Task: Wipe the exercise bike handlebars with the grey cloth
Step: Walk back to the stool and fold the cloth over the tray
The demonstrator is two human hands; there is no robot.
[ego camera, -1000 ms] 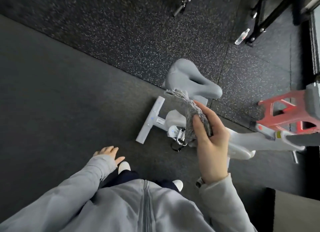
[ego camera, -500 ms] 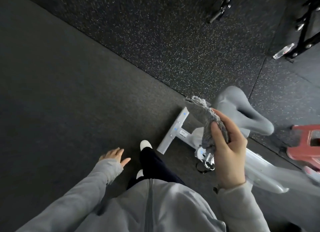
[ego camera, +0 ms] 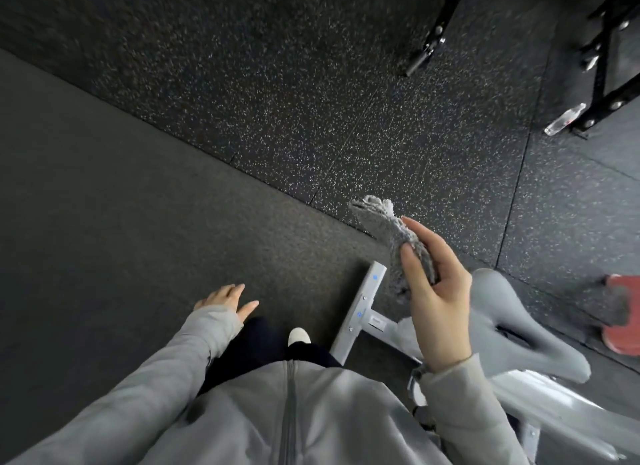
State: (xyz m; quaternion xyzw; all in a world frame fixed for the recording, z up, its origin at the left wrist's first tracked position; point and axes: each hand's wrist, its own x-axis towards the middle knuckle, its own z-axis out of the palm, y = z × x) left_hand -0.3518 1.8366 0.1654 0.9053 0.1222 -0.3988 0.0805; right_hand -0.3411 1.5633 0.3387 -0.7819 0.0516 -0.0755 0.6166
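Note:
My right hand (ego camera: 434, 301) holds the bunched grey cloth (ego camera: 391, 236) up in front of me, above the bike's rear floor bar (ego camera: 362, 308). The light grey exercise bike's saddle (ego camera: 516, 322) and frame (ego camera: 540, 398) lie at the lower right. The handlebars are out of view. My left hand (ego camera: 225, 300) hangs at my side with fingers apart, holding nothing, over the dark mat.
A dark mat (ego camera: 104, 222) meets speckled rubber flooring (ego camera: 311, 100). Black equipment frames (ego camera: 609, 48) stand at the top right with a plastic bottle (ego camera: 564, 119) beside them. A red object (ego camera: 620, 315) sits at the right edge. My white shoe (ego camera: 299, 336) shows below.
The view has swung left and away from the bike: the saddle and frame slid to the lower right, and the red part has nearly left the view. My right hand keeps the cloth.

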